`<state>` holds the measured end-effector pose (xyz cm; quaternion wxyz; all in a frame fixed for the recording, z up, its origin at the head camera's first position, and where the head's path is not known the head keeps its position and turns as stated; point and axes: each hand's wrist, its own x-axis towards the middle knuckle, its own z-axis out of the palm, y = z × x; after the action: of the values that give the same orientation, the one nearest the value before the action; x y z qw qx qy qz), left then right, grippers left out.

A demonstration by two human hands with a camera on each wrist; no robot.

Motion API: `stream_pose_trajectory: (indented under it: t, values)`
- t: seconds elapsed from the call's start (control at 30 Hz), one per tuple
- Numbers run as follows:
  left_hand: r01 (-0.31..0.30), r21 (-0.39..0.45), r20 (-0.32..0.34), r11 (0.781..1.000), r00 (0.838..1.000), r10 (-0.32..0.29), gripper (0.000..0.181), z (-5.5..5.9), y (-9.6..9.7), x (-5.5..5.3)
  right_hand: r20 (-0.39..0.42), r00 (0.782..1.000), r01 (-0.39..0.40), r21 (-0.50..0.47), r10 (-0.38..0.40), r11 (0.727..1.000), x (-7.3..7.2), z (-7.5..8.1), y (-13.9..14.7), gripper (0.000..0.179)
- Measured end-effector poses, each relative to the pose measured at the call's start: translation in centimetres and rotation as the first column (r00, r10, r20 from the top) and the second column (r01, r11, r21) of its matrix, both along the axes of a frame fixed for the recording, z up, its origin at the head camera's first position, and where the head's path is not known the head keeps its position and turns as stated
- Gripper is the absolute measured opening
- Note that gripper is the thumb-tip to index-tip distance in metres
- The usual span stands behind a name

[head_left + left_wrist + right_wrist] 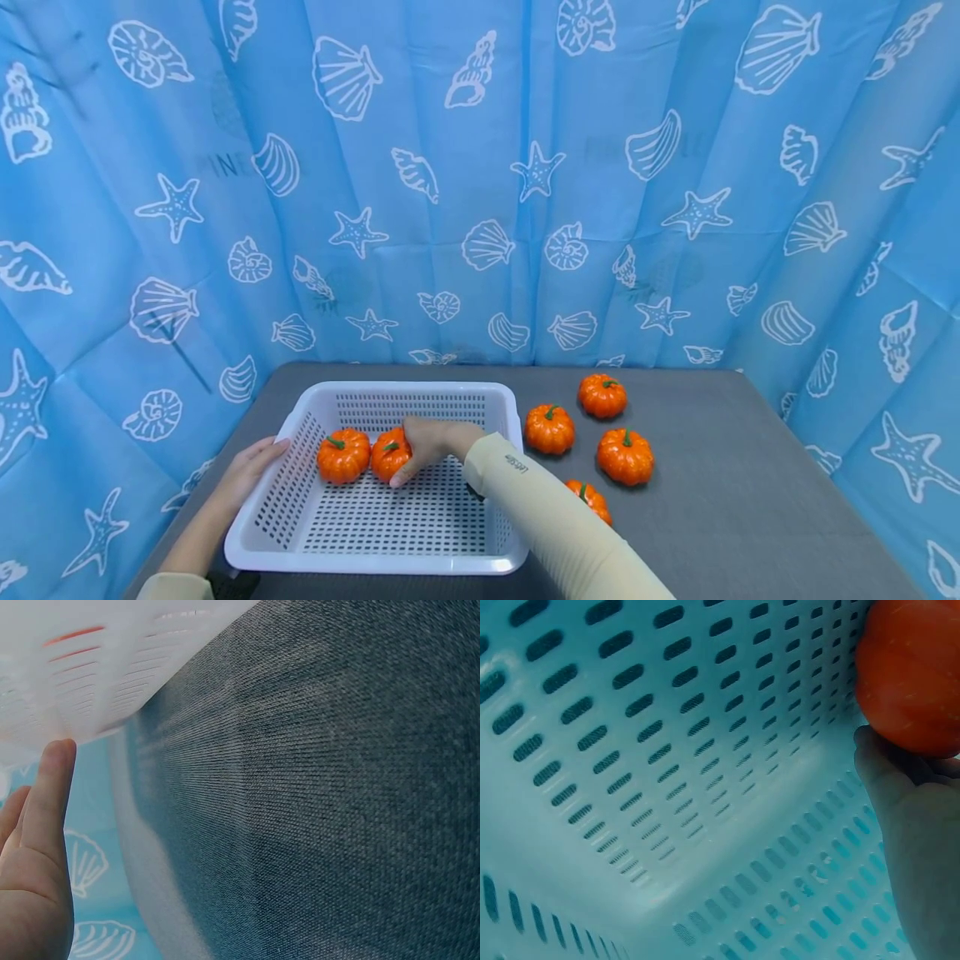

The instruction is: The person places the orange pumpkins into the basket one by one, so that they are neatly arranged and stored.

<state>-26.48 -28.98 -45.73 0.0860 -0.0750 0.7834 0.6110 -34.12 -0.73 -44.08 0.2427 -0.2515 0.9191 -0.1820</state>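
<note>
My right hand (431,446) reaches into a white slotted plastic basket (375,563) and grips a small orange pumpkin (388,458) with a green stem. In the right wrist view the thumb and fingers curl around that pumpkin (911,675). Just left of it, inside the basket, sits another orange pumpkin (343,457). My left hand (251,468) is at the basket's left side, its fingertips at the rim. The left wrist view shows the left hand (37,855) with straight fingers against the outer wall (82,675).
To the right of the basket, several pumpkins (626,457) lie on the dark grey cloth-covered table (735,483). One pumpkin (591,500) is partly hidden by the right sleeve (555,517). A blue curtain (480,183) with white shell prints hangs behind the table.
</note>
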Motion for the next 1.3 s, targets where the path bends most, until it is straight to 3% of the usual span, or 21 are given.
stream_pose_trajectory:
  t: [0.27,0.43,0.7,0.93,1.3]
  values:
    - [0.026,-0.01,-0.003,1.0,1.0,-0.026,0.064,0.2,-0.1,0.1,-0.011,1.0,0.0,-0.009,0.0,1.0,-0.1,0.9,0.3,0.079]
    - [0.01,-0.006,0.014,1.0,1.0,-0.01,0.065,0.2,-0.1,0.0,-0.014,0.999,-0.033,-0.035,0.033,0.999,-0.2,1.8,0.8,0.077]
    - [0.02,0.008,0.012,1.0,1.0,-0.02,0.065,0.1,-0.1,0.0,-0.006,0.998,-0.062,-0.109,0.061,0.992,-0.5,3.7,2.2,0.094]
    - [0.017,0.018,0.024,1.0,1.0,-0.017,0.067,0.3,-0.1,-0.1,-0.077,0.996,-0.053,-0.114,0.044,0.992,-0.9,5.9,3.4,0.096]
    - [0.017,0.014,0.027,1.0,0.999,-0.017,0.068,0.2,-0.1,0.0,-0.107,0.993,0.011,-0.314,-0.047,0.949,-2.4,9.4,7.8,0.093]
